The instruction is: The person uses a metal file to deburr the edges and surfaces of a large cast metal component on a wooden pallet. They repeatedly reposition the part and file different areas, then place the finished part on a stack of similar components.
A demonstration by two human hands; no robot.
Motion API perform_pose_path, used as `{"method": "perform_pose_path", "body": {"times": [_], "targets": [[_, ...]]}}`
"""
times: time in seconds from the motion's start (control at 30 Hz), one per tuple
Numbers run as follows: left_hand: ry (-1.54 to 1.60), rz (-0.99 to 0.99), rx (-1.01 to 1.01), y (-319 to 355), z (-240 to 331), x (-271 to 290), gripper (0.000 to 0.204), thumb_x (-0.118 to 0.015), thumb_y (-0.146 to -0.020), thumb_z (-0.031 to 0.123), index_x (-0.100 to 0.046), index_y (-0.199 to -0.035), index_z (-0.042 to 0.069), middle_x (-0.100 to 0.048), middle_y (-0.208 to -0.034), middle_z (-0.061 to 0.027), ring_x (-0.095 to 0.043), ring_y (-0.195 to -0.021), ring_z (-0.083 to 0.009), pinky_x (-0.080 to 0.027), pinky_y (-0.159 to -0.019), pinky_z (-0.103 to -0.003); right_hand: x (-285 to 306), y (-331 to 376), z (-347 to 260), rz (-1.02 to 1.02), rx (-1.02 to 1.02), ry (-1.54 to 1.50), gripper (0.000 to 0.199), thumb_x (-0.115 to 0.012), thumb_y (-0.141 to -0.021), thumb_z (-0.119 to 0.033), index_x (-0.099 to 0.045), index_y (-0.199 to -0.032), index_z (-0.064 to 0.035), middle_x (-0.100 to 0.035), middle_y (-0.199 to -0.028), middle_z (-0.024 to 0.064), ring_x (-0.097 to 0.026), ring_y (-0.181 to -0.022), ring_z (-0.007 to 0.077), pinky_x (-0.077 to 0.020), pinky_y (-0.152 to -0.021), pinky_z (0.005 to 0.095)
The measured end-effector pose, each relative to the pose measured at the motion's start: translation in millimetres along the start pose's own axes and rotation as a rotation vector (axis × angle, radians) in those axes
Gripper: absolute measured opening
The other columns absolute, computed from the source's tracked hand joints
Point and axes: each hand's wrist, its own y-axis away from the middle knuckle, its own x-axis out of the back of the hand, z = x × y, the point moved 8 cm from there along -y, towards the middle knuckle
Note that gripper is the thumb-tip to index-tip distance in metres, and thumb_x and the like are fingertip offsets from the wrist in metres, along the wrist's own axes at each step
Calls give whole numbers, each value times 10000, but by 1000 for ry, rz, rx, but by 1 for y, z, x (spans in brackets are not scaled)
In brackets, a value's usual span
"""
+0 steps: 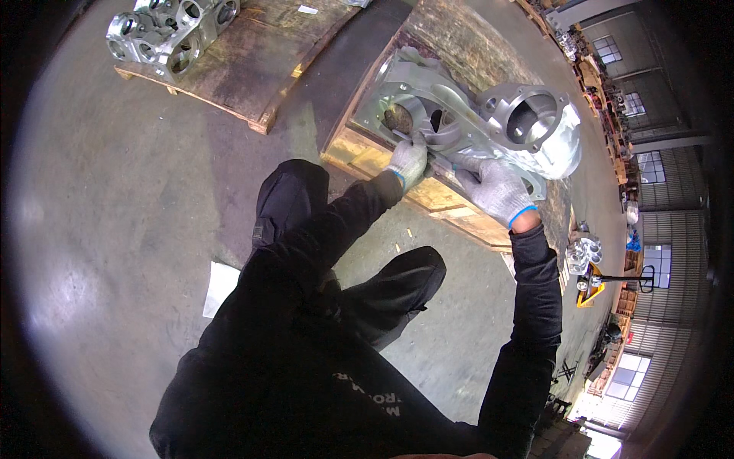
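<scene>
Where both hands meet the near edge of the work, the head view gives us our only record. The large, silvery, many-holed metal casting [468, 118] sits on a stained wooden crate [437, 197]; from the midpoint between the hands it spreads from 11 to 2 o'clock. We read its long axis as running from 10 to 4 o'clock, the hands along its lower side.

The left hand [410, 162], in a pale grey knitted glove with a blue cuff edge, is nearer the open ring at the casting's 10 o'clock end. The right hand [495, 190], gloved alike, is nearer the round flanged collar [546, 127], which lies at 1 o'clock from it. Grip: left fingers curled at the edge; right fingers laid forward, thumb apart. We cannot tell whether either pinches anything; a narrow dark strip between them may be a tool or just an edge.

Materials: casting skin bright and smooth, with curved walls and rounded bores; collar rim flat, pierced by small holes. Crate planks look rough, the top blotched dark. At 10 o'clock, a second silvery casting with round bores [170, 47] stands on a brown wooden pallet [252, 65].
</scene>
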Motion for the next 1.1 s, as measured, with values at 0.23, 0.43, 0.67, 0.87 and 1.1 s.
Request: {"method": "perform_pose_path", "body": {"times": [0.23, 0.43, 0.67, 0.87, 1.1], "targets": [[86, 93, -27, 5, -4, -6, 505, -407, -1117, 484, -585, -968, 35, -577, -719, -58, -566, -546, -156, -466, -459, -325, 10, 8, -8, 84, 46, 164, 273, -664, -921, -271, -780, -1114, -117, -732, -884, 195, -715, -850, 403, -557, -756, 504], [123, -125, 57, 2, -4, -14, 485, -396, -1133, 481, -607, -978, 73, -569, -731, -43, -542, -543, -133, -482, -477, -322, 10, 9, -37, 105, 22, 448, 329, -670, -915, -261, -756, -1230, -219, -730, -820, 155, -713, -767, 368, -546, -672, 506], [11, -94, 154, 14, -5, -18, 548, -453, -1097, 527, -605, -856, 58, -581, -613, -63, -552, -475, -168, -388, -419, -306, 9, 13, -47, 151, -47, 549, 328, -654, -880, -198, -757, -1191, -205, -707, -731, 125, -714, -667, 323, -543, -592, 469], [121, 54, 112, 16, -2, -5, 537, -403, -1109, 505, -576, -820, 87, -559, -588, -49, -504, -416, -147, -335, -365, -299, 4, 13, -46, 103, 50, 458, 304, -645, -896, -211, -752, -1178, -173, -695, -704, 130, -707, -665, 341, -537, -582, 478], [76, 1, 117, 18, -4, -22, 566, -396, -1102, 530, -592, -821, 79, -554, -590, -52, -484, -414, -158, -353, -380, -311, 5, 12, -45, 45, -33, 642, 414, -674, -861, -186, -732, -1269, -229, -678, -696, 109, -702, -634, 295, -539, -569, 447]]}}
